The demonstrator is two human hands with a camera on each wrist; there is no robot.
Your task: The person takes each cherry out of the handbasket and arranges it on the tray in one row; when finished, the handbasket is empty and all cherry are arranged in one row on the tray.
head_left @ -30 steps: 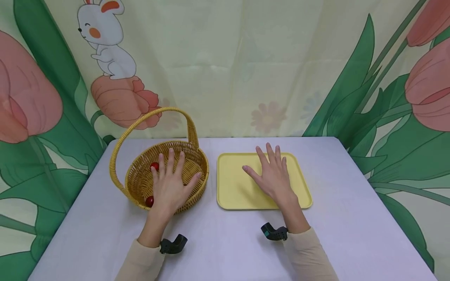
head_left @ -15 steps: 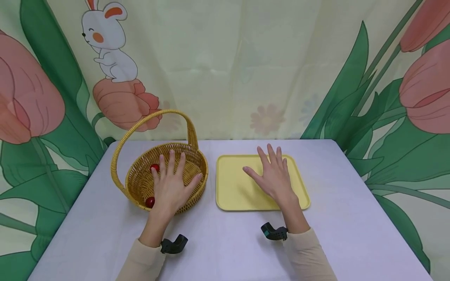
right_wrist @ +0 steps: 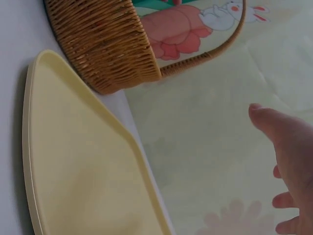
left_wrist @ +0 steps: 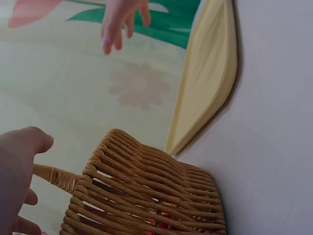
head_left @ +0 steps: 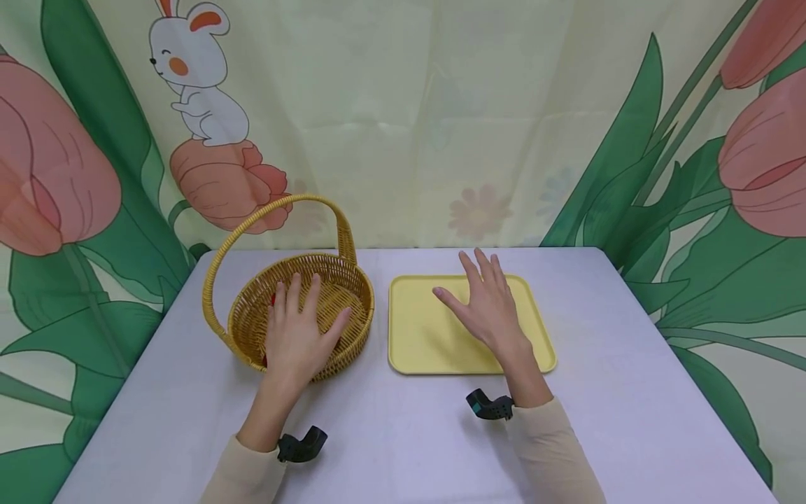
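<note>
My left hand [head_left: 297,343] hovers over a brown wicker basket [head_left: 362,329] with a tall arched handle, fingers spread and holding nothing. Inside the basket lie glossy round red things, whose kind I cannot tell. One red piece [head_left: 273,299] peeks out beside the fingers; the hand mostly hides the others. Through the weave in the left wrist view, some red [left_wrist: 165,221] shows. Above a shallow yellow tray [head_left: 415,329], my right hand [head_left: 494,311] is held with straight, parted fingers. In the right wrist view this hand [right_wrist: 298,161] is apart from the tray.
A white-covered table [head_left: 390,434] carries the basket on the left and the tray on the right, with a narrow gap between them. Behind it hangs a printed curtain [head_left: 390,126] with a rabbit and tulips. Each wrist wears a small black camera [head_left: 302,444].
My left hand has shifted slightly left and now covers more of the red things. The right hand has risen a little in the view, its fingers still spread. Basket and tray stay put.
</note>
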